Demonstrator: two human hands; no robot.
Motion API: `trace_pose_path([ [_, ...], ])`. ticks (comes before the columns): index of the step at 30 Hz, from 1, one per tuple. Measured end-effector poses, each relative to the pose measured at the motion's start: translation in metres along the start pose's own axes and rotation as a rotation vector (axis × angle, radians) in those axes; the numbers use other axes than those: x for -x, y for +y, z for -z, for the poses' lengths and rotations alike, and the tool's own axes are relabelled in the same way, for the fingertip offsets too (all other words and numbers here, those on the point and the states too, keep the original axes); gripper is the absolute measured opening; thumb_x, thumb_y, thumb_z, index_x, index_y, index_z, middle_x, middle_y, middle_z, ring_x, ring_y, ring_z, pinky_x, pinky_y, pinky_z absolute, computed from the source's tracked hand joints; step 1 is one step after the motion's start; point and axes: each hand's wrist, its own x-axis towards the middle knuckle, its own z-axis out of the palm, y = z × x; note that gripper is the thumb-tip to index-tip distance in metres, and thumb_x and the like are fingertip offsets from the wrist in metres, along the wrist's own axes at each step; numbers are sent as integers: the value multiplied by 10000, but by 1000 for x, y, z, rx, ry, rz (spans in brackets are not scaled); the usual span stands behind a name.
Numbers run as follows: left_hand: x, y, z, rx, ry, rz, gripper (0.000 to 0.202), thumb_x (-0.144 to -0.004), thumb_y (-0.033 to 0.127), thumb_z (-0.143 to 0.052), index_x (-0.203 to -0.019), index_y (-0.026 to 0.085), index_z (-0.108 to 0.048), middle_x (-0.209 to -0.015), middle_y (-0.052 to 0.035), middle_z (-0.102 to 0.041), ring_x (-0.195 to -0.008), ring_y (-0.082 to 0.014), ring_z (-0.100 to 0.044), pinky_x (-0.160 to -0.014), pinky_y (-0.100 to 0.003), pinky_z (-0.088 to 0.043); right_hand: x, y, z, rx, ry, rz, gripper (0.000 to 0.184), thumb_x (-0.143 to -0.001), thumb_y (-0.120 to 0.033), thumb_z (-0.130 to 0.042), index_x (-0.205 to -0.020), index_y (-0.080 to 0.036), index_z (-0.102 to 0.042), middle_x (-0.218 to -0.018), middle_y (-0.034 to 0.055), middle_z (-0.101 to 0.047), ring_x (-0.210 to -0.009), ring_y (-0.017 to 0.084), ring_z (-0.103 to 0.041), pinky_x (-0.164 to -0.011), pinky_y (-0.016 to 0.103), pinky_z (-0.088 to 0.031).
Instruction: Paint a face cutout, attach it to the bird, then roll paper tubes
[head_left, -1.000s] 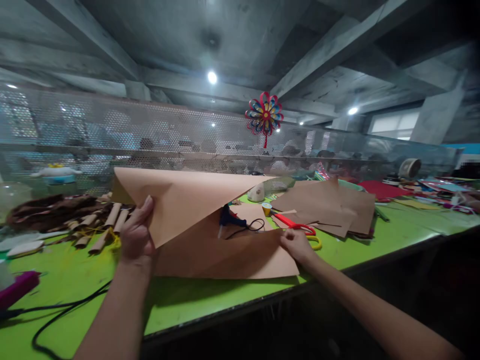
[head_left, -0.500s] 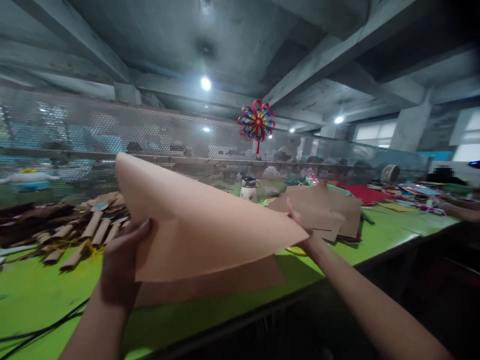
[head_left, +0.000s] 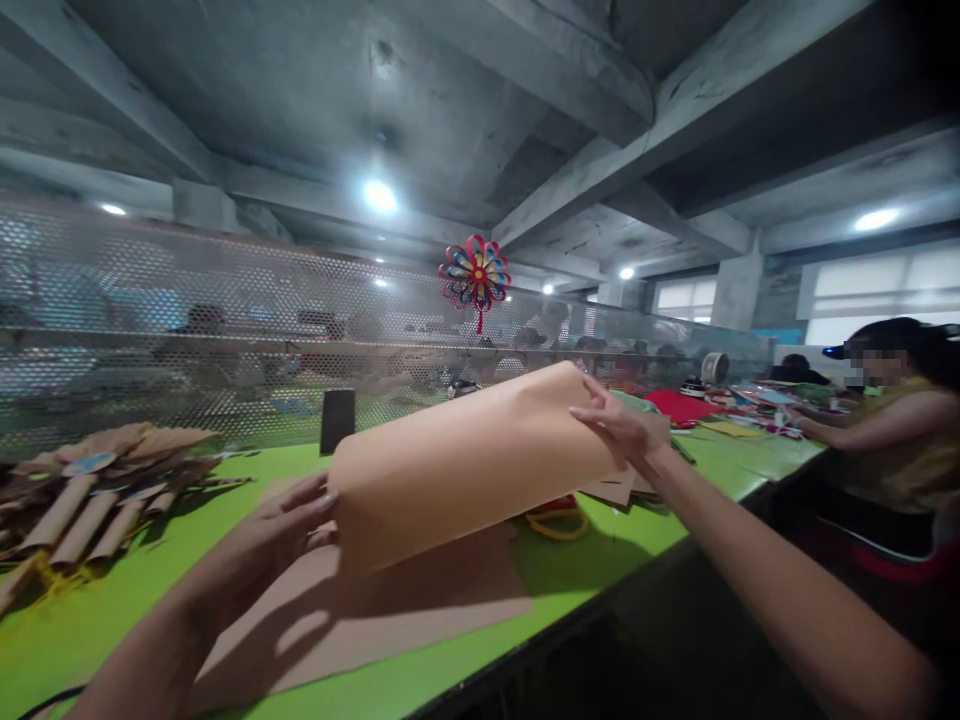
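Note:
Between my hands a sheet of brown kraft paper (head_left: 465, 460) is bent over into a wide curve, held above the table. My left hand (head_left: 292, 520) grips its left edge, the fingertips partly behind the paper. At the upper right corner, my right hand (head_left: 619, 425) pinches the sheet between thumb and fingers. Beneath it, a second brown sheet (head_left: 405, 625) lies flat on the green table (head_left: 585, 575), crossed by the shadow of my hand and the raised paper.
Brown paper pieces with rolled tubes (head_left: 86, 530) are heaped at the left. A dark upright block (head_left: 337, 420) stands before the perforated screen (head_left: 255, 350), where a colourful pinwheel flower (head_left: 478, 275) hangs. A yellow ring (head_left: 559, 525) lies right of centre. Another person (head_left: 892, 410) sits at right.
The raised sheet has gone from a cone-like fold to a broader, more even curve. My right hand has lifted its corner, and the view has turned right.

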Motion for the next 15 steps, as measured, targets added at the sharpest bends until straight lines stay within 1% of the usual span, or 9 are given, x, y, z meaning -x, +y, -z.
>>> trace_pose_path([
  [2, -6, -6, 1, -44, -26, -9, 542, -771, 389, -719, -1280, 258, -581, -1358, -107, -552, -1181, -321, -568, -869, -387, -567, 1, -22, 19, 68, 45, 47, 895, -691, -229, -747, -1464, -305, -302, -1121, 86, -701, -781, 238, -718, -667, 356, -586],
  [4, -10, -11, 5, -74, 3, -5, 513, -796, 424, -686, -1271, 256, -586, -1372, -122, -536, -1174, -314, -575, -867, -383, -564, 6, -37, 36, 115, 115, 115, 897, -700, -244, -740, -1469, -324, -286, -1130, 73, -700, -778, 229, -716, -658, 340, -583],
  [6, -12, -15, 10, -94, 25, 4, 500, -811, 449, -663, -1260, 245, -589, -1366, -134, -540, -1163, -293, -585, -873, -357, -556, 13, -41, 53, 159, 200, 170, 882, -695, -252, -747, -1459, -324, -311, -1144, 70, -696, -803, 227, -712, -667, 322, -577],
  [7, -12, -16, 11, -105, 37, 5, 503, -809, 459, -662, -1255, 238, -590, -1355, -142, -548, -1150, -285, -594, -867, -346, -554, 18, -38, 62, 173, 233, 169, 871, -689, -257, -752, -1450, -313, -332, -1147, 76, -695, -820, 232, -710, -676, 322, -575],
  [8, -12, -16, 10, -118, 51, 7, 512, -799, 466, -670, -1244, 226, -595, -1335, -153, -562, -1129, -280, -608, -853, -336, -555, 23, -30, 73, 179, 260, 145, 867, -675, -257, -758, -1440, -297, -352, -1130, 84, -701, -823, 240, -709, -682, 331, -574],
  [10, -11, -16, 8, -150, 83, 13, 530, -761, 468, -707, -1206, 192, -617, -1273, -180, -601, -1065, -278, -642, -812, -326, -559, 34, -5, 98, 184, 298, -6, 881, -620, -224, -774, -1413, -268, -392, -1069, 95, -719, -775, 255, -712, -682, 378, -573],
  [11, -10, -15, 6, -164, 91, 19, 532, -742, 463, -726, -1178, 174, -632, -1237, -192, -621, -1033, -279, -655, -793, -325, -560, 39, 11, 112, 177, 336, -77, 854, -594, -200, -772, -1378, -248, -437, -1053, 108, -721, -752, 261, -710, -684, 400, -571],
  [13, -9, -15, 2, -186, 98, 27, 517, -720, 456, -742, -1129, 153, -655, -1174, -196, -651, -979, -279, -672, -771, -332, -556, 49, 44, 142, 195, 492, -142, 680, -546, -143, -757, -1202, -192, -585, -1002, 156, -723, -709, 268, -703, -675, 405, -565],
  [15, -11, -16, 1, -226, 88, 42, 502, -717, 457, -738, -1111, 154, -666, -1126, -181, -672, -946, -272, -679, -768, -333, -546, 55, 72, 167, 288, 659, -126, 431, -550, -127, -726, -972, -186, -666, -900, 196, -725, -652, 283, -691, -634, 420, -558],
])
